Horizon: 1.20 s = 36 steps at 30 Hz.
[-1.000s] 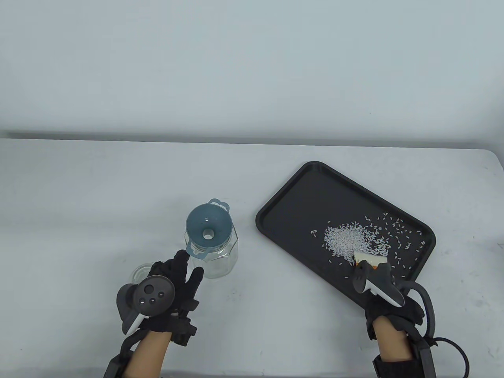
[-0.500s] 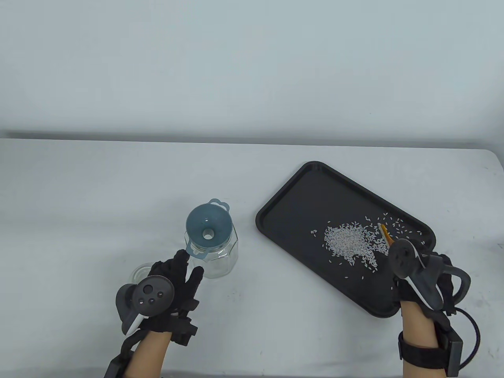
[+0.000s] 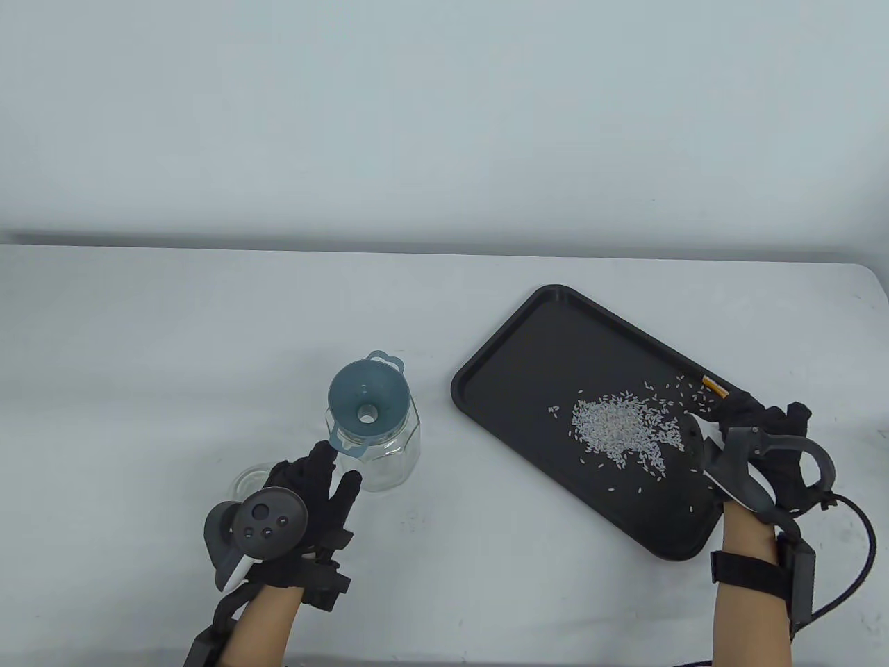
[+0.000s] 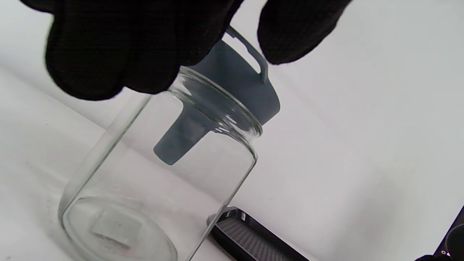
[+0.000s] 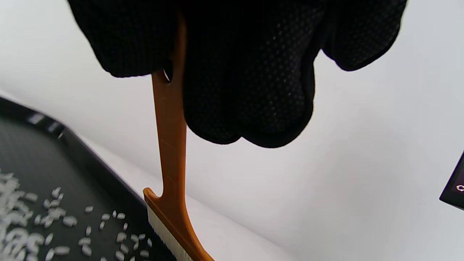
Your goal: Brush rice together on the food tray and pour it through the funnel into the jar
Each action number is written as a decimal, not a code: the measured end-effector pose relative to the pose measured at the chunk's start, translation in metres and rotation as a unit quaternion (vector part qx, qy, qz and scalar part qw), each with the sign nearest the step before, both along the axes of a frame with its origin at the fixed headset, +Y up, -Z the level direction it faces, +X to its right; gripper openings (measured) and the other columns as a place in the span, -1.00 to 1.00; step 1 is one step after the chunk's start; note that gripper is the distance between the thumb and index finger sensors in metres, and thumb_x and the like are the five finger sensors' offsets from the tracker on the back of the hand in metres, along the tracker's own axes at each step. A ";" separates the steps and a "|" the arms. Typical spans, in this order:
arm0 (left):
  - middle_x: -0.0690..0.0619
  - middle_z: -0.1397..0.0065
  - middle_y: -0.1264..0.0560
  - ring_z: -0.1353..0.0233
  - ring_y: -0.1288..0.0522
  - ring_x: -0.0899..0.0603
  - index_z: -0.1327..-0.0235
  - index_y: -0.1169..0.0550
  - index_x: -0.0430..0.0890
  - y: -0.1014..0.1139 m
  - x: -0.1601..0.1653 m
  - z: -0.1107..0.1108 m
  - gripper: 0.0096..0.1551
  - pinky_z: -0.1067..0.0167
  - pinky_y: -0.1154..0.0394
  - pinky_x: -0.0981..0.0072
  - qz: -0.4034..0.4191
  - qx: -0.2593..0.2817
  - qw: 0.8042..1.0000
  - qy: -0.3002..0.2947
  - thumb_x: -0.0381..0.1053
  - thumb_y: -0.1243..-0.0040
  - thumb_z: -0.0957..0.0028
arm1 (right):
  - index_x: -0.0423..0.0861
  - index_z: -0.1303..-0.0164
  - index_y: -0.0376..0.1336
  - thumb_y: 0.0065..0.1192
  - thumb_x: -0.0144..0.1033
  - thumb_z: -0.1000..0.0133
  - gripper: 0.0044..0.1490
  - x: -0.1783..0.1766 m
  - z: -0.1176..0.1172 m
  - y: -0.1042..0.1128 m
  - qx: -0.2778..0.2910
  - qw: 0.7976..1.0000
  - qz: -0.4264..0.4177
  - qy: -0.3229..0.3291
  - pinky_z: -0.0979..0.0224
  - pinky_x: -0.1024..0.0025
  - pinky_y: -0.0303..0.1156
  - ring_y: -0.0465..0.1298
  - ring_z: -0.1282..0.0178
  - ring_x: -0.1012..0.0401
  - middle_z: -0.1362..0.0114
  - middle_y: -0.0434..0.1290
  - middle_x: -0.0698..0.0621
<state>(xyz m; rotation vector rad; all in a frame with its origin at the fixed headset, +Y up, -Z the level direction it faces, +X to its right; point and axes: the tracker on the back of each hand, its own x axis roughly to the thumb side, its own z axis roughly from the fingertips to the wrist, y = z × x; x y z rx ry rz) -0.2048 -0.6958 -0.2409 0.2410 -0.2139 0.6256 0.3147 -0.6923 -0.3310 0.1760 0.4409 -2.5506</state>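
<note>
rice sits mid-tray in 1 loose pile, with stray grains fanned out toward the far-right rim and a few toward the near edge; food tray is black, lying at an angle on the bench, right of the jar.

brush has an orange handle and white bristles; right hand has its fingers clenched round the handle; bristle edge is at the far-right rim, behind the strays.

step in hand, as i read it: sweeping the outliers into the main pile; to do it well: keep bristles flat on the tray floor, short light strokes inward from the rim, low angle so grains don't flick over the lip; then work the near-edge strays the same way.

jar is clear glass, upright, well left of the tray; blue-grey funnel is seated in its mouth, spout inside; left hand sits just beside the jar, fingers relaxed and nearly straight, tips at the funnel's tab, grasping nothing; good place to steady it for the pour.
</note>
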 end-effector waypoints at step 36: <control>-0.56 -0.19 -0.49 -0.05 -0.53 -0.63 -0.37 -0.34 -0.57 0.002 0.001 0.003 -0.19 -0.24 -0.14 -0.61 0.006 0.004 1.000 -0.002 0.06 -0.06 -0.16 | -0.20 -0.07 0.45 0.18 -0.13 -0.06 -0.46 0.003 0.016 0.030 0.012 0.998 -0.057 -0.001 -0.32 -0.18 0.31 0.69 0.11 0.08 0.04 0.66 0.04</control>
